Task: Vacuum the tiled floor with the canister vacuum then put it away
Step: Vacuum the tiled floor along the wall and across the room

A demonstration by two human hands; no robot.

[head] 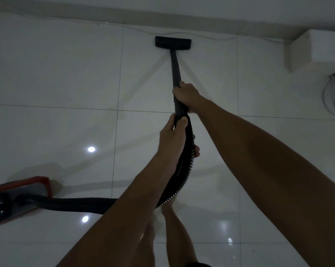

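A black vacuum wand [175,68] runs from my hands to a flat black floor nozzle [173,42] resting on the white tiled floor [57,74] close to the far wall. My right hand [185,93] grips the wand higher up. My left hand [172,135] grips the wand's lower end where the ribbed black hose [184,170] begins. The hose curves down and left to the red and black canister [18,193] at the lower left edge.
A thin white cable [201,34] lies along the skirting at the far wall. A white box [316,49] stands at the upper right, with looped cables [334,93] below it. My bare feet [195,149] stand under my arms.
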